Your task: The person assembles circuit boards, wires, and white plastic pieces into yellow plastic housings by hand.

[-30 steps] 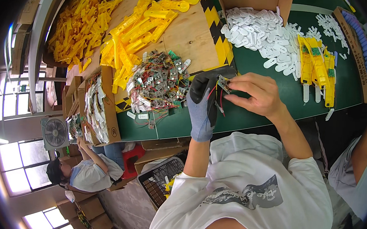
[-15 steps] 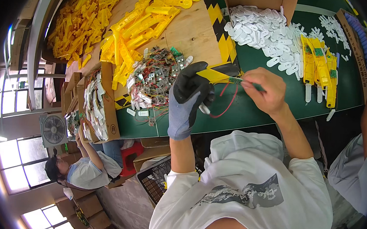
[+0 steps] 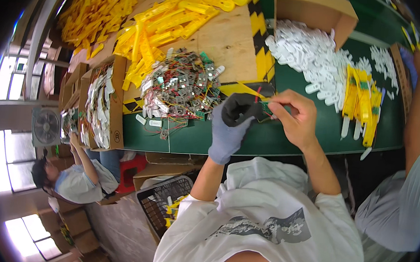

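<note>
A small green circuit board (image 3: pixel 265 106) with thin red wires is held between my hands, above the near edge of the bench. My right hand (image 3: pixel 297 118), bare, pinches its right side between thumb and fingertips. My left hand (image 3: pixel 233 125), in a grey glove with black palm and fingers, is curled closed around the wired end of the board; the dark fingers hide much of what lies inside. Just left of the glove spreads a heap of wired modules (image 3: pixel 181 83) with small grey and white housings and red and yellow wires.
Yellow plastic casings (image 3: pixel 179 19) pile on the plywood, edged with black-yellow tape (image 3: pixel 260 32). White covers (image 3: pixel 312 60) spill from a cardboard box (image 3: pixel 320 12). Yellow casings with boards (image 3: pixel 360 102) lie at right. A carton of white parts (image 3: pixel 117 105) stands left. Two people sit nearby.
My hands have drawn closer together, and my left hand has moved lower and right with its fingers curled. The hanging red wire loop no longer shows below them. The head view has shifted slightly.
</note>
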Action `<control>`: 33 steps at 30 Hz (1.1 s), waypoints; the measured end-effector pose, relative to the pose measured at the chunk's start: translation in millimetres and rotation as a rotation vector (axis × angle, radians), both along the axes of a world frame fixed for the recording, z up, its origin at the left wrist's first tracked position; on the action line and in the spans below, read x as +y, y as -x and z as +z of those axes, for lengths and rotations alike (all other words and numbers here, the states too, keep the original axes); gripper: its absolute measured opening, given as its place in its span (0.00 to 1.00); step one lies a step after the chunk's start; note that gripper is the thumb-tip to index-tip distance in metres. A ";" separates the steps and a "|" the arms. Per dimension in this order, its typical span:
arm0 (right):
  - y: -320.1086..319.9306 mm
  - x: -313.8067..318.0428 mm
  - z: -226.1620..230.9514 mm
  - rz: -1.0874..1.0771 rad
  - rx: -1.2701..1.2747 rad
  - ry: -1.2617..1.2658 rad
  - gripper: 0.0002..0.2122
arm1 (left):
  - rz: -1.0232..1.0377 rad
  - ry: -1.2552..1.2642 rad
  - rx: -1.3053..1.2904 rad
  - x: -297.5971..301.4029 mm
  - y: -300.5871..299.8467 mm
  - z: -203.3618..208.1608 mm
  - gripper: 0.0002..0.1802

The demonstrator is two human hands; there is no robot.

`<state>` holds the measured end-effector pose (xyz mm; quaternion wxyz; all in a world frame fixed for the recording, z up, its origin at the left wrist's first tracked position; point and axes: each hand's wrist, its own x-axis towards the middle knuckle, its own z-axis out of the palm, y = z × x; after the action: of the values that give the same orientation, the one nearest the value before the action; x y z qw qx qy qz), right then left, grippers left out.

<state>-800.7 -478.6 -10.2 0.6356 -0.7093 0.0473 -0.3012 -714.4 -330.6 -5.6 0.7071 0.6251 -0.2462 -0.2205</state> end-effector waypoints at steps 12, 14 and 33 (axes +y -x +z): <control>5.8 -30.2 0.2 0.016 0.055 0.008 0.05 | -0.066 -0.222 -0.480 -22.3 -17.5 36.0 0.09; 11.3 -40.7 -5.7 0.016 0.044 -0.063 0.05 | -0.427 -0.352 -0.612 -33.3 -49.8 59.2 0.09; 68.1 -29.9 -5.8 0.525 0.173 -0.039 0.05 | 0.330 -1.298 -0.754 -111.8 -338.7 32.9 0.33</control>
<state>-868.8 -508.5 -16.0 0.6988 -0.7082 -0.0781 -0.0634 -375.7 -442.3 27.3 0.0903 0.9764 -0.1954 0.0158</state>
